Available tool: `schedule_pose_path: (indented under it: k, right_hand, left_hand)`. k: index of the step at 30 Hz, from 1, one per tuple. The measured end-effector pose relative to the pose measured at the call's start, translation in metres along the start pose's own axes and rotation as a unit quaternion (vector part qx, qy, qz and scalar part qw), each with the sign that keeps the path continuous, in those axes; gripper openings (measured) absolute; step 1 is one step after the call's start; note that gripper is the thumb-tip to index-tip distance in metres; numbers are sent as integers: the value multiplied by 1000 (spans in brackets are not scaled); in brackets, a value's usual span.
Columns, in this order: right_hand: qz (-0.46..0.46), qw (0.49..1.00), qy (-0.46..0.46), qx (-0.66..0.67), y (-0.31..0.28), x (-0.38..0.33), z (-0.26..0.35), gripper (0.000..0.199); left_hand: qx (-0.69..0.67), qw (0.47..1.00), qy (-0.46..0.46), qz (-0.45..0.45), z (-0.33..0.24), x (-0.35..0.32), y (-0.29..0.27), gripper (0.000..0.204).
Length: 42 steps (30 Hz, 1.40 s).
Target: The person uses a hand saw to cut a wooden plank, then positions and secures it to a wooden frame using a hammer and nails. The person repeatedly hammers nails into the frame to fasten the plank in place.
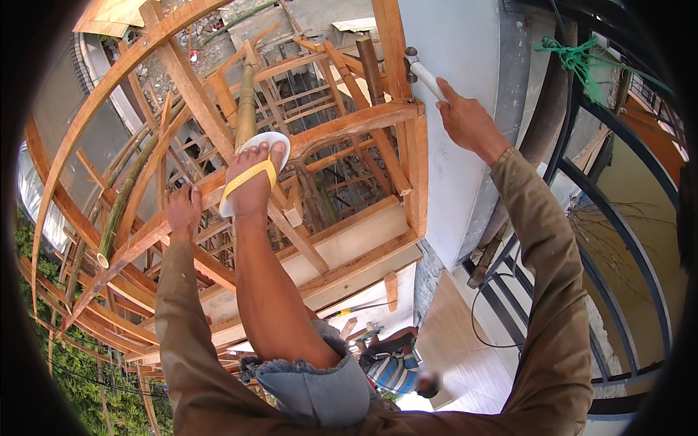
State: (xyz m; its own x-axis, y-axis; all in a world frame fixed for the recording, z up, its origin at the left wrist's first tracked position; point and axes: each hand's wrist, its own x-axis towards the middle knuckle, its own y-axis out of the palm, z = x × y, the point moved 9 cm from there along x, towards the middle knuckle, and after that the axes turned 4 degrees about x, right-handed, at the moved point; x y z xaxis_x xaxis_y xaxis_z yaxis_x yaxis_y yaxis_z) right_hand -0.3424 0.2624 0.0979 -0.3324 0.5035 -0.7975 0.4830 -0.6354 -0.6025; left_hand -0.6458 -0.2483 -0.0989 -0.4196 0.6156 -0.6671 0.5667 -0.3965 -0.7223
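My left hand [183, 211] grips a slanted wooden beam [145, 232] of a timber scaffold frame. My right hand [465, 120] is raised and closed around the white handle of a hammer [423, 73], whose head sits against an upright wooden post [396, 51] beside a grey-white wall [465, 167]. My bare leg stretches forward, and its foot in a white and yellow sandal [251, 178] rests on a crossbeam [342, 127].
Bamboo poles [123, 203] lean through the frame at left. Far below, another person in a striped shirt [396, 367] stands on a pale floor. A curved dark metal railing [618, 240] with green rope [578, 58] runs at right. A black cable [483, 320] hangs by the wall.
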Motion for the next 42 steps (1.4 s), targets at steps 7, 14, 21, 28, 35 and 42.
schedule_pose_path:
  k: [7, 14, 21, 28, 35, 42]
  right_hand:
    - [-324, 928, -163, 89, -151, -35, 88, 61]
    - [-40, 999, -26, 2, -9, -11, 20, 55]
    - [-116, 992, -28, 49, 7, -13, -4, 53]
    - [-365, 906, -210, 55, -158, -27, 95, 27]
    - [47, 994, 24, -92, 7, 2, 3, 31]
    - [-115, 993, -8, 30, 21, 0, -21, 32]
  left_hand:
    - [-45, 998, -39, -31, 4, 0, -1, 37]
    - [-59, 997, -47, -5, 8, 4, 1, 36]
    - [-54, 996, -66, 0, 4, 2, -8, 36]
    - [-60, 996, -65, -20, 3, 2, -9, 36]
    - [-78, 995, -65, -2, 7, 0, -3, 35]
    - [-62, 995, -83, 12, 5, 1, -7, 37]
